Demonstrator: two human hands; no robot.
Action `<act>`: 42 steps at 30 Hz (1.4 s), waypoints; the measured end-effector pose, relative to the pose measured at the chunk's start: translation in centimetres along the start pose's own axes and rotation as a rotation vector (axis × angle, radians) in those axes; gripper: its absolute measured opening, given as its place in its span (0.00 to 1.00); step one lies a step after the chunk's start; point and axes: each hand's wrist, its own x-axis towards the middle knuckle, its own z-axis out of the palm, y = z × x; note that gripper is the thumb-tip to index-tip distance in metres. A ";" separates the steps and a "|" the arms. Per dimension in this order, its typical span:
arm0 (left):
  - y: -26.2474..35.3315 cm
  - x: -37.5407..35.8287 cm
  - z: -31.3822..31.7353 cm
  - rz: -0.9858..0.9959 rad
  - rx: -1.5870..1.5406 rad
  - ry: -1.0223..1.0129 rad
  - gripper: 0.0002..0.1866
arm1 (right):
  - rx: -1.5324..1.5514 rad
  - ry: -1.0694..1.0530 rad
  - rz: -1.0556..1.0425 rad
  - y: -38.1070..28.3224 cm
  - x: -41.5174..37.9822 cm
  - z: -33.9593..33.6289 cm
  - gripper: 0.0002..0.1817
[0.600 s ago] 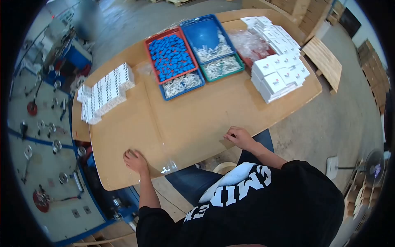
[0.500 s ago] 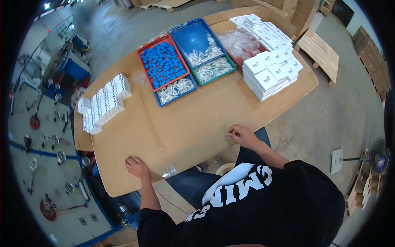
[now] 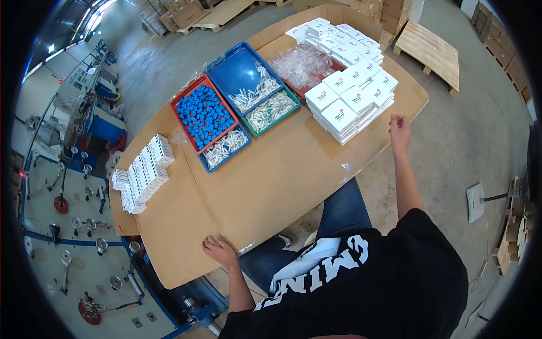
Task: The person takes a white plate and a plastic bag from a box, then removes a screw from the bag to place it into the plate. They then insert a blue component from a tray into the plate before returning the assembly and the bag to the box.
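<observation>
My left hand [image 3: 220, 251] lies on the cardboard tabletop [image 3: 271, 186] close to its front edge. Its fingers are loosely spread, with nothing in them. My right hand [image 3: 400, 131] is stretched out over the right edge of the table, just beside the stack of flat white boxes [image 3: 340, 114] with a small red logo and print. Its fingers are slightly bent and apart, and I see nothing held. It appears not to touch the boxes.
Beyond my hands stand a red tray of blue pieces [image 3: 206, 116], a large blue tray [image 3: 234, 65], a green tray [image 3: 293, 108] and a smaller blue tray [image 3: 247, 141] with white pieces. Clear plastic bags [image 3: 302, 65] lie behind. White blocks [image 3: 145, 172] with dark marks stand left.
My right hand has moved away from the front edge, out to the right beside the white boxes. My left hand stays near the front edge. The camera view has shifted.
</observation>
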 end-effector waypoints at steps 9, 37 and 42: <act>0.5 0.3 0.0 -0.010 0.061 0.003 0.21 | 0.428 -0.068 0.471 0.4 9.3 3.9 0.22; 1.0 0.4 -0.3 -0.037 -0.003 -0.002 0.21 | 0.549 -0.122 0.464 -1.8 11.6 -0.7 0.21; 0.5 0.4 -0.2 -0.045 0.012 0.006 0.21 | 0.496 -0.050 0.003 -3.9 6.6 -3.7 0.14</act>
